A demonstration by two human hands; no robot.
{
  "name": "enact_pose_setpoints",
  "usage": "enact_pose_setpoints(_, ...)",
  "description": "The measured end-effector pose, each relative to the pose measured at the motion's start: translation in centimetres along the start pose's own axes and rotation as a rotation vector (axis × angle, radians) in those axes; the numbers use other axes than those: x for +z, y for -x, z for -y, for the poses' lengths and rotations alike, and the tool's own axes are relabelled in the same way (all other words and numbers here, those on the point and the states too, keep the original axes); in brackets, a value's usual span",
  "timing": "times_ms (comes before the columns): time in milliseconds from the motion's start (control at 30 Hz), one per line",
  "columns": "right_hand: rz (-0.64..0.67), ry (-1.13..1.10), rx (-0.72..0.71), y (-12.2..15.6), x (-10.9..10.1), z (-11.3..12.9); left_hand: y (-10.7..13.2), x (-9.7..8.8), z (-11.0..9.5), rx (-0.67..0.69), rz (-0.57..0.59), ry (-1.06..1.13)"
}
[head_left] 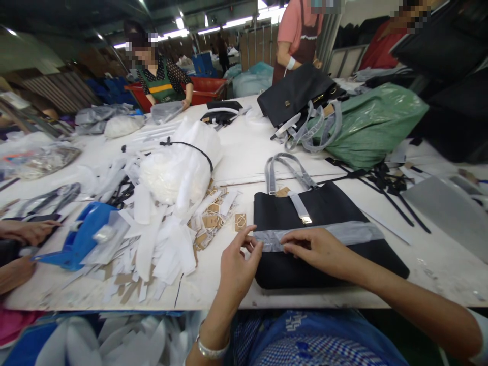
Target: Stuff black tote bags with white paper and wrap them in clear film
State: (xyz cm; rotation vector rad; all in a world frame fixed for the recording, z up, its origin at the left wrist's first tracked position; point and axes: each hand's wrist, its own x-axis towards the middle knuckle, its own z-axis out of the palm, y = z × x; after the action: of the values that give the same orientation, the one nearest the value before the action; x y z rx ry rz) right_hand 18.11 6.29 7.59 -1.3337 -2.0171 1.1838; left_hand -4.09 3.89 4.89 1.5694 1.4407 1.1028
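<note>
A black handbag (290, 267) lies flat on the white table in front of me. A strip of translucent plastic film (353, 233) runs across its front. My left hand (239, 256) is at the bag's left edge, fingers curled and thumb against the end of the film. On the same strip, a little to the right, my right hand (314, 246) pinches the film between thumb and fingertips. Above the hands are a gold clasp (306, 220) and a film-covered flap tab (298, 204). The film-wrapped handles (270, 173) stretch away from me, with a brown tag (282, 191) at their base.
Paper strips (173, 249) and brown tags (210, 220) are piled left of the bag, beside a white plastic sack (179, 162) and a blue holder (87, 234). Another person's hands (28, 233) work at far left. A green sack (377, 122) and black bag (293, 94) stand behind.
</note>
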Motion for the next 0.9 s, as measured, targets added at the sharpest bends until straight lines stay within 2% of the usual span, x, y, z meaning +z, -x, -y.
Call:
enact_pose_setpoints(167,0.027,0.004,-0.042,-0.4,0.2,0.7,-0.6,-0.3,0.3,0.084,0.005,-0.073)
enact_pose_setpoints(333,0.037,0.000,-0.046,-0.5,0.2,1.2,-0.7,-0.4,0.7,-0.087,0.155,0.142)
enact_pose_setpoints(433,0.054,-0.021,-0.022,-0.7,0.3,1.1,-0.8,-0.5,0.8,-0.094,0.152,0.172)
enact_pose_setpoints(633,0.050,-0.036,0.092,-0.9,0.7,0.4,-0.7,-0.2,0.8,-0.058,0.106,-0.002)
enact_pose_setpoints(767,0.037,0.145,0.106,-1.5,1.0,0.6,-0.7,0.4,0.7,-0.008,0.082,-0.145)
enact_pose_setpoints(900,0.010,0.382,0.040,-2.3,1.4,0.7,-0.8,1.1,0.6,0.018,0.077,-0.289)
